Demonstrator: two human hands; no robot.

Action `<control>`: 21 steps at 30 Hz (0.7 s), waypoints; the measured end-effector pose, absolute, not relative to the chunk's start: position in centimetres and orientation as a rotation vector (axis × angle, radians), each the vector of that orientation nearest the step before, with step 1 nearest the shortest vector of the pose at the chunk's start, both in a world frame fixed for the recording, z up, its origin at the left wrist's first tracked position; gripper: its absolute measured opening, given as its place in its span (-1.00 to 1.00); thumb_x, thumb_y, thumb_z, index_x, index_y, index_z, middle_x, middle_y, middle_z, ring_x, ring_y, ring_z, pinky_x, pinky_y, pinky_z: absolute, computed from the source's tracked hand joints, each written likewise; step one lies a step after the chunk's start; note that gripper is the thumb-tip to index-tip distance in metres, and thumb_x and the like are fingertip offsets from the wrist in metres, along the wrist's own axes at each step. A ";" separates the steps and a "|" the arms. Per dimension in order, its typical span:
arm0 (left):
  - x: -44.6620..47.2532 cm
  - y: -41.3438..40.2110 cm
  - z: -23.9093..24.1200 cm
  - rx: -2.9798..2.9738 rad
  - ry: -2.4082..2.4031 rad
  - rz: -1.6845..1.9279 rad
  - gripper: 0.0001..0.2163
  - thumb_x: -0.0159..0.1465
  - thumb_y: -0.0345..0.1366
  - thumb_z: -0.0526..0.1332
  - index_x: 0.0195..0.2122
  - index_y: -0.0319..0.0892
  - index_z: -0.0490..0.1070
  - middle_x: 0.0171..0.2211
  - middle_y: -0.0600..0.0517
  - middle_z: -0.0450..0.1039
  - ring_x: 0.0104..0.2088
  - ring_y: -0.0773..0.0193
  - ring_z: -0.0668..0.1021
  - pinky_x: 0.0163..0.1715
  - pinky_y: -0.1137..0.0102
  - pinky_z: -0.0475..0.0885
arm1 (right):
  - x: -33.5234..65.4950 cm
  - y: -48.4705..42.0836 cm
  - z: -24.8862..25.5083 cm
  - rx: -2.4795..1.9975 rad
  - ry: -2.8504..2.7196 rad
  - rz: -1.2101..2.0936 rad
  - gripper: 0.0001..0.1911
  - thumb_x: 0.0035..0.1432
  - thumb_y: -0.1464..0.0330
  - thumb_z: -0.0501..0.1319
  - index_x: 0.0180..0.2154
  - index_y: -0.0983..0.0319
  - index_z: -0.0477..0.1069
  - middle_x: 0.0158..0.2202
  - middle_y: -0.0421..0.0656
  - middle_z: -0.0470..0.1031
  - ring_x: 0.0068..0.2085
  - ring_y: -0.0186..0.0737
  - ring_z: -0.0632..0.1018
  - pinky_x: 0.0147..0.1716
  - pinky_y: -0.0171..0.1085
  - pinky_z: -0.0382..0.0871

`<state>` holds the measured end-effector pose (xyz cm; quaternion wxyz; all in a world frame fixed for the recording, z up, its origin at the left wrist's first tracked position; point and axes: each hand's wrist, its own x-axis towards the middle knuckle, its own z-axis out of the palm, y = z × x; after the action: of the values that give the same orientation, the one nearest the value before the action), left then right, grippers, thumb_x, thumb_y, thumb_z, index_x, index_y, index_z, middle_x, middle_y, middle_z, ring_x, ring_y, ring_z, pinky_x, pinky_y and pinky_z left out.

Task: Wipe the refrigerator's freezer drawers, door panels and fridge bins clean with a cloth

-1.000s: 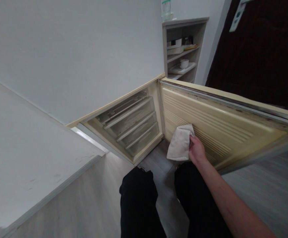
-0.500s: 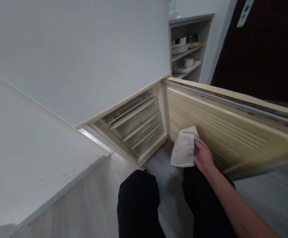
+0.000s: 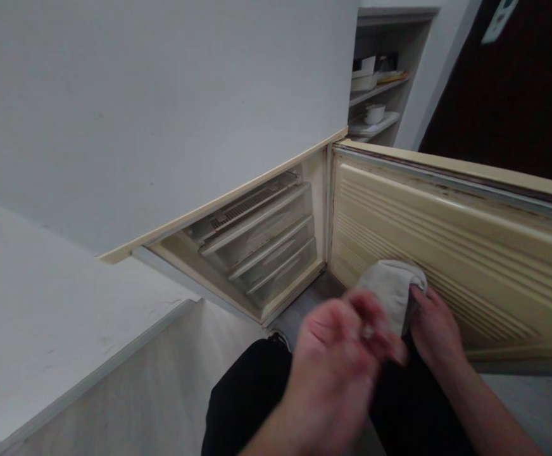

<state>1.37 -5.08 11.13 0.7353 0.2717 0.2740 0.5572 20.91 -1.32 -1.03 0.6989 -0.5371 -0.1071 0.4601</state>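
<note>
My right hand (image 3: pixel 438 326) grips a folded off-white cloth (image 3: pixel 390 285) by its right edge, with the thumb at the fold. The cloth is in front of the cream, ribbed inner side of the open freezer door (image 3: pixel 456 234); whether it touches the panel I cannot tell. My left hand (image 3: pixel 335 354) is raised just left of the cloth, hiding part of it. Motion smears its fingers, which look partly bent. Left of the door, the open freezer compartment (image 3: pixel 321 202) shows several clear-fronted drawers (image 3: pixel 266 244) below a vent grille (image 3: pixel 252 202).
My dark-trousered knees (image 3: pixel 250 392) are close below the freezer. A large white surface (image 3: pixel 162 114) spans the upper left. Behind the door, a shelf unit (image 3: pixel 418 57) holds a white cup (image 3: pixel 375 114) and a box. A dark door (image 3: pixel 518 95) stands at right.
My left hand has come into view from below, beside the cloth. My right hand and the cloth appear farther right, while the whole view has also shifted.
</note>
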 end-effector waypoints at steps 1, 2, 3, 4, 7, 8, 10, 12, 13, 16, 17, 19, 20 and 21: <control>0.6 -2.1 10.3 0.536 0.598 1.310 -0.63 -0.03 -0.09 0.60 -0.52 -0.15 0.46 -0.20 -0.08 0.53 -0.29 0.27 0.52 -0.23 0.37 0.52 | 21.6 -1.2 -1.2 -1.223 -0.223 0.985 -0.60 -0.16 0.22 0.46 -0.21 0.19 0.56 -0.14 -0.11 0.65 0.01 0.00 0.64 -0.05 -0.17 0.59; -0.4 1.0 9.3 0.462 0.655 1.453 -0.68 -0.05 -0.23 0.62 -0.50 -0.21 0.50 -0.18 -0.09 0.54 -0.28 0.33 0.52 -0.18 0.43 0.51 | 22.2 -1.0 -1.4 -1.240 -0.217 0.952 -0.59 -0.15 0.22 0.46 -0.19 0.19 0.56 -0.12 -0.10 0.65 0.03 -0.01 0.63 -0.03 -0.18 0.59; -1.6 4.2 8.3 0.374 0.734 1.604 -0.72 -0.05 -0.33 0.61 -0.44 -0.26 0.54 -0.15 -0.10 0.54 -0.28 0.34 0.52 -0.20 0.45 0.50 | 22.8 -0.9 -1.6 -1.252 -0.216 0.930 -0.56 -0.15 0.21 0.46 -0.17 0.18 0.57 -0.09 -0.10 0.64 0.04 -0.01 0.62 -0.02 -0.18 0.58; -2.8 7.2 7.2 0.321 0.784 1.702 -0.77 0.00 -0.41 0.57 -0.43 -0.27 0.54 -0.14 -0.07 0.53 -0.31 0.41 0.50 -0.26 0.51 0.47 | 23.1 -0.9 -1.8 -1.261 -0.221 0.920 -0.54 -0.15 0.20 0.47 -0.14 0.18 0.57 -0.06 -0.09 0.64 0.06 -0.01 0.62 0.00 -0.18 0.58; -6.1 13.8 4.7 0.209 0.841 1.846 -0.94 0.32 -0.40 0.32 -0.31 -0.24 0.53 -0.18 0.01 0.50 -0.31 0.47 0.49 -0.28 0.59 0.42 | 23.6 -1.1 -2.0 -1.285 -0.186 0.915 -0.48 -0.17 0.18 0.49 -0.10 0.15 0.57 0.01 -0.10 0.62 0.07 0.01 0.62 -0.01 -0.18 0.60; -6.9 15.0 4.3 0.182 0.846 1.853 -0.88 0.37 -0.36 0.26 -0.32 -0.24 0.51 -0.21 0.00 0.49 -0.29 0.44 0.51 -0.26 0.57 0.44 | 23.6 -1.3 -2.0 -1.284 -0.165 0.922 -0.47 -0.18 0.18 0.50 -0.09 0.14 0.57 0.03 -0.10 0.61 0.06 0.02 0.62 -0.03 -0.17 0.61; -7.8 16.2 4.0 0.145 0.835 1.840 -0.80 0.40 -0.27 0.23 -0.35 -0.25 0.46 -0.24 -0.04 0.48 -0.22 0.34 0.55 -0.22 0.50 0.49 | 23.7 -1.7 -1.9 -1.275 -0.130 0.924 -0.49 -0.16 0.18 0.49 -0.10 0.12 0.58 0.05 -0.10 0.60 0.04 0.02 0.63 -0.06 -0.17 0.63; -8.2 16.4 4.1 0.139 0.787 1.812 -0.79 0.37 -0.21 0.26 -0.33 -0.25 0.45 -0.20 -0.08 0.49 -0.13 0.24 0.58 -0.19 0.45 0.51 | 23.8 -2.1 -2.0 -1.270 -0.105 0.919 -0.51 -0.14 0.18 0.49 -0.10 0.11 0.59 0.04 -0.10 0.60 0.01 0.01 0.64 -0.10 -0.17 0.65; -8.2 16.3 4.2 0.150 0.756 1.800 -0.79 0.35 -0.19 0.29 -0.31 -0.25 0.45 -0.17 -0.10 0.49 -0.10 0.20 0.58 -0.19 0.44 0.52 | 24.0 -2.2 -2.0 -1.269 -0.097 0.913 -0.52 -0.13 0.18 0.50 -0.10 0.11 0.59 0.03 -0.11 0.61 -0.01 -0.01 0.65 -0.11 -0.18 0.66; -8.0 15.8 4.5 0.197 0.708 1.759 -0.79 0.30 -0.16 0.33 -0.29 -0.22 0.46 -0.11 -0.09 0.48 -0.14 0.19 0.58 -0.29 0.45 0.50 | 24.4 -2.2 -2.3 -1.261 -0.105 0.882 -0.56 -0.12 0.21 0.49 -0.12 0.10 0.59 0.01 -0.16 0.62 -0.06 -0.11 0.66 -0.14 -0.26 0.66; -7.8 15.5 4.6 0.206 0.713 1.752 -0.80 0.29 -0.16 0.34 -0.29 -0.20 0.46 -0.11 -0.07 0.48 -0.17 0.21 0.57 -0.34 0.46 0.48 | 24.4 -2.1 -2.4 -1.258 -0.106 0.863 -0.58 -0.10 0.22 0.49 -0.13 0.10 0.59 0.01 -0.17 0.62 -0.06 -0.15 0.66 -0.16 -0.30 0.65; -7.0 14.5 4.6 0.206 0.727 1.755 -0.82 0.27 -0.18 0.36 -0.30 -0.18 0.46 -0.09 -0.05 0.48 -0.20 0.23 0.57 -0.39 0.48 0.44 | 24.5 -1.9 -2.6 -1.253 -0.105 0.833 -0.63 -0.05 0.22 0.46 -0.14 0.09 0.60 0.02 -0.19 0.62 -0.04 -0.20 0.66 -0.20 -0.38 0.64; -6.5 13.9 4.7 0.195 0.723 1.765 -0.83 0.27 -0.19 0.37 -0.29 -0.17 0.47 -0.07 -0.04 0.48 -0.17 0.22 0.58 -0.38 0.49 0.44 | 24.4 -1.7 -2.6 -1.251 -0.110 0.828 -0.65 -0.02 0.22 0.45 -0.13 0.08 0.60 0.04 -0.20 0.61 -0.03 -0.21 0.65 -0.21 -0.41 0.64; -5.9 13.1 4.7 0.178 0.711 1.774 -0.84 0.27 -0.20 0.37 -0.28 -0.16 0.47 -0.04 -0.03 0.47 -0.12 0.19 0.59 -0.36 0.50 0.45 | 24.4 -1.6 -2.7 -1.244 -0.118 0.825 -0.65 0.00 0.22 0.45 -0.11 0.07 0.61 0.05 -0.20 0.61 -0.01 -0.21 0.65 -0.21 -0.41 0.63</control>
<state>-5.86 13.13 4.72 0.5736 0.0758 0.3034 0.7571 24.40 -1.56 -2.66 0.7327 -0.5655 -0.0538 0.3749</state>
